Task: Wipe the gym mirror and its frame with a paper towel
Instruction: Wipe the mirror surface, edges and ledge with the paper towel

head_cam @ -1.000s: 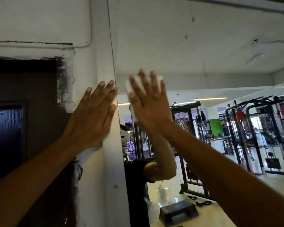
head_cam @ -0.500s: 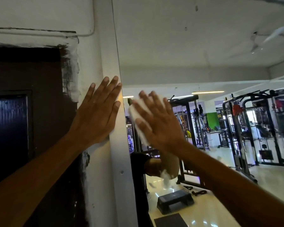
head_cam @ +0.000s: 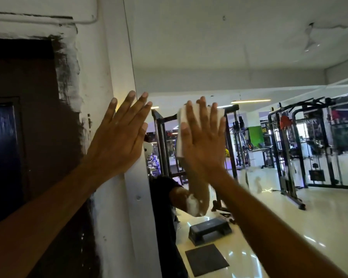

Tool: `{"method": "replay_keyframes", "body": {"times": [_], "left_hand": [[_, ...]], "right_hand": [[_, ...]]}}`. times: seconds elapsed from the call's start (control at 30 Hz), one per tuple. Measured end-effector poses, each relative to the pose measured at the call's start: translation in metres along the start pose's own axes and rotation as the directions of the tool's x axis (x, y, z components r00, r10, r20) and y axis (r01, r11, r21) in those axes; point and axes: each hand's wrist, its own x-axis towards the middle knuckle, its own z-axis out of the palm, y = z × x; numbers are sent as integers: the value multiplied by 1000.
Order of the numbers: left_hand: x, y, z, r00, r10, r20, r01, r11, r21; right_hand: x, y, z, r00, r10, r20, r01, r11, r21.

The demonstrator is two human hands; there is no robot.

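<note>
Left hand (head_cam: 117,135): fingers straight and spread, palm flat against the white frame (head_cam: 137,207) at the mirror's left edge, fingertips reaching just over onto the glass; holds nothing, apparently bracing.

Frame: a pale upright strip, long axis vertical, running from top to bottom of the view between the dark door panel (head_cam: 18,137) and the mirror (head_cam: 229,57). It lies directly under the left hand and just to the left of the right hand.

Paper towel (head_cam: 182,125): a folded white pad, pressed flat on the glass, its left and top edges showing past the fingers.

Right hand (head_cam: 204,139): fingers straight and slightly spread, palm pressing the towel to the mirror. It is the hand with the towel, so reaching the frame likely calls for a short leftward sweep, then strokes along the strip's length.

Mirror, further right: reflects gym machines (head_cam: 301,141) and a step platform (head_cam: 210,229) on the floor.
</note>
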Motion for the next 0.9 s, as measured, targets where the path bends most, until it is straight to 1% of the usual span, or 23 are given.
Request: {"method": "replay_keyframes", "body": {"times": [0.03, 0.07, 0.13, 0.17, 0.2, 0.27, 0.3, 0.33, 0.37, 0.4, 0.43, 0.47, 0.5, 0.53, 0.57, 0.6, 0.67, 0.7, 0.73, 0.77, 0.8, 0.87, 0.9], "left_hand": [[-1, 2, 0, 1000, -5, -2, 5, 1000, 0], [-1, 2, -1, 1000, -5, -4, 5, 1000, 1], [-2, 4, -3, 1000, -6, 0, 6, 1000, -2], [-3, 5, -3, 1000, -4, 7, 4, 1000, 0], [-4, 5, -4, 1000, -1, 15, 1, 1000, 8], [-7, 7, -5, 999, -7, 37, 6, 1000, 14], [-8, 8, -6, 999, -16, 47, 15, 1000, 12], [-9, 9, -7, 998, -20, 52, 19, 1000, 16], [-10, 12, -6, 998, -16, 54, 15, 999, 30], [-11, 16, -5, 999, -7, 53, 4, 999, 51], [-10, 19, -5, 999, 3, 51, -7, 997, 71], [-8, 22, -3, 998, 11, 54, -16, 997, 82], [-5, 23, -1, 998, 19, 60, -24, 996, 86], [-1, 24, 0, 998, 25, 62, -30, 996, 87], [2, 25, 0, 998, 26, 59, -31, 996, 88], [6, 24, 1, 998, 21, 52, -25, 996, 88], [11, 23, 0, 999, -4, 45, 1, 998, 68], [14, 21, 0, 999, -12, 36, 10, 998, 57], [16, 20, 0, 1000, -13, 21, 12, 999, 48], [17, 18, 0, 1000, -11, 2, 11, 999, 46], [18, 16, 1, 1000, -10, -13, 10, 999, 51], [19, 13, 0, 1000, -16, -21, 17, 998, 68], [18, 11, 1, 1000, -9, -17, 11, 997, 79]], "right_hand": [[-15, -14, 3, 997, -67, 27, 67, 998, -2], [-34, -26, 5, 979, -187, 81, 187, 982, 13], [-63, -22, 4, 894, -411, 181, 410, 911, 44], [-60, -7, 2, 875, -447, 188, 450, 893, 28], [-50, 10, -1, 895, -414, 165, 421, 907, -6], [-20, 40, -7, 980, -186, 77, 188, 982, -27], [-9, 46, -8, 997, -61, 41, 61, 998, -7], [-6, 42, -7, 1000, 12, 19, -12, 1000, 7], [-9, 33, -4, 1000, 0, 21, 0, 1000, 1], [-18, 22, -2, 995, -90, 51, 90, 996, -8], [-32, 14, 0, 971, -218, 101, 220, 975, -8], [-44, 12, -2, 926, -345, 152, 348, 938, 5], [-48, 19, -5, 881, -436, 185, 443, 897, 4], [-40, 32, -8, 861, -473, 186, 485, 874, -24], [-24, 48, -10, 880, -447, 159, 461, 885, -64], [-2, 61, -13, 925, -362, 111, 373, 923, -97], [38, 77, -21, 993, -116, 9, 116, 991, -70], [46, 72, -21, 999, -32, -9, 32, 999, -29], [45, 59, -18, 1000, -20, -10, 19, 1000, -4], [35, 43, -14, 996, -91, 4, 92, 996, -3], [18, 27, -9, 976, -213, 46, 214, 977, -7], [-5, 19, -4, 887, -447, 116, 449, 893, 12], [2, 27, -4, 862, -496, 109, 499, 867, 2]]}}
